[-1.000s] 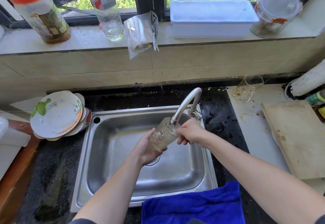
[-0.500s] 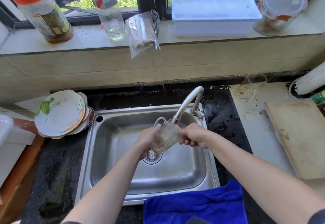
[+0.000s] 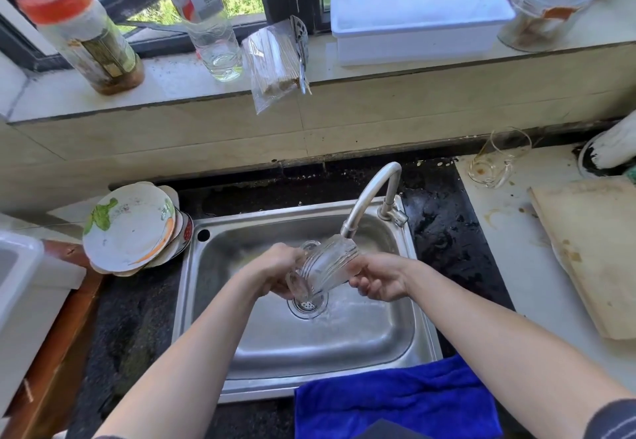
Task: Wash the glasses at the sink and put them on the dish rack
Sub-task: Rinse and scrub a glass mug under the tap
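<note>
A clear ribbed glass mug [image 3: 327, 264] lies tilted on its side over the steel sink [image 3: 378, 345], just under the tap spout [image 3: 370, 197]. My left hand [image 3: 275, 271] grips its left end, where the handle sticks up. My right hand [image 3: 378, 280] holds the other end from the right, fingers curled under it. A second dirty glass [image 3: 495, 163] lies tipped over on the white counter at the right.
Stacked plates [image 3: 129, 228] sit left of the sink beside a white container [image 3: 20, 301]. A wooden cutting board [image 3: 592, 249] lies at the right, a blue cloth [image 3: 395, 400] at the front edge. Bottles, a jar and a white box [image 3: 420, 18] line the windowsill.
My right hand left the tap valve and came down to the glass. The glass has been lowered and turned more onto its side over the drain.
</note>
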A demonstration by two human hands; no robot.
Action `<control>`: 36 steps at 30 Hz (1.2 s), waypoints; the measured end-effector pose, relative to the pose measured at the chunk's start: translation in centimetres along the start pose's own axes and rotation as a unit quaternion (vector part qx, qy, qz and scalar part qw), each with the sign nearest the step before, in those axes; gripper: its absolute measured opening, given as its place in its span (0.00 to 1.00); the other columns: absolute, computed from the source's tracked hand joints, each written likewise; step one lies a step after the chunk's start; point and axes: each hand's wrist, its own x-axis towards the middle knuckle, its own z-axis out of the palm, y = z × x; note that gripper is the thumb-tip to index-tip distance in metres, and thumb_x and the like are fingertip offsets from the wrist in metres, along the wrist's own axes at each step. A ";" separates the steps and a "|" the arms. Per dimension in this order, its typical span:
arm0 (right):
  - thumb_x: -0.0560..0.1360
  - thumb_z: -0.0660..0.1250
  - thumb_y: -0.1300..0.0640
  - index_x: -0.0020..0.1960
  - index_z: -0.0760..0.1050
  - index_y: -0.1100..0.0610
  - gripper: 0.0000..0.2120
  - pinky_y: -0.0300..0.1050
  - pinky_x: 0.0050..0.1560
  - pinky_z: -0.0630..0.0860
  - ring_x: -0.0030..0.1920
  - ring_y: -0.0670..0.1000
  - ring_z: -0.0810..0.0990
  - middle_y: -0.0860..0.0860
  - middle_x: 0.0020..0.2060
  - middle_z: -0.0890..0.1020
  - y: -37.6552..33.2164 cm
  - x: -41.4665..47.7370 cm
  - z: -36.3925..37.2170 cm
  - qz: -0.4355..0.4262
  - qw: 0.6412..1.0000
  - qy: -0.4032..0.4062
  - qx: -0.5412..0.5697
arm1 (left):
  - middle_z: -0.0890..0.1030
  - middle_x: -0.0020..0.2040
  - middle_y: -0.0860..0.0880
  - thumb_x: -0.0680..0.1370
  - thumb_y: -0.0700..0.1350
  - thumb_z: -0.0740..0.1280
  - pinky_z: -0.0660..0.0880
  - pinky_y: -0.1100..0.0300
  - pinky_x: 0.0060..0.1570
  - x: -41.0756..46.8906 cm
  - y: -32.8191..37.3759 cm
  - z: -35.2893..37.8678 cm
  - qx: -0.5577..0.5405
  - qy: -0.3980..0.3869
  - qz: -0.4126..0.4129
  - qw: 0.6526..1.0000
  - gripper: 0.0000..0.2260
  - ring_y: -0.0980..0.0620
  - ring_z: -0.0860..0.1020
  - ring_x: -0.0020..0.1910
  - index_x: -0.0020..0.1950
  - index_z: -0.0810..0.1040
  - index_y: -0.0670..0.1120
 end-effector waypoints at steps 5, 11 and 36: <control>0.79 0.62 0.64 0.44 0.76 0.60 0.06 0.35 0.20 0.67 0.24 0.47 0.76 0.56 0.30 0.82 -1.7 -2.1 1.2 -0.199 0.938 0.154 -0.239 | 0.76 0.37 0.47 0.76 0.39 0.62 0.73 0.60 0.30 1.1 -0.5 0.1 0.012 0.036 0.056 0.998 0.03 0.52 0.75 0.30 0.43 0.75 0.44; 0.78 0.62 0.58 0.33 0.66 0.50 0.16 0.48 0.37 0.70 0.34 0.53 0.75 0.48 0.30 0.74 -3.6 -4.2 1.6 -0.369 0.701 0.332 -0.512 | 0.75 0.43 0.48 0.77 0.42 0.63 0.73 0.57 0.41 1.0 0.6 0.2 0.033 0.010 0.149 0.988 0.03 0.51 0.76 0.44 0.44 0.72 0.46; 0.78 0.59 0.60 0.75 0.58 0.49 0.27 0.49 0.48 0.74 0.65 0.56 0.71 0.55 0.67 0.71 -1.3 -3.3 2.9 -0.305 0.515 0.308 -0.740 | 0.72 0.38 0.47 0.80 0.46 0.62 0.62 0.58 0.40 1.8 0.4 2.0 0.133 0.158 0.318 0.925 0.11 0.49 0.71 0.43 0.39 0.73 0.44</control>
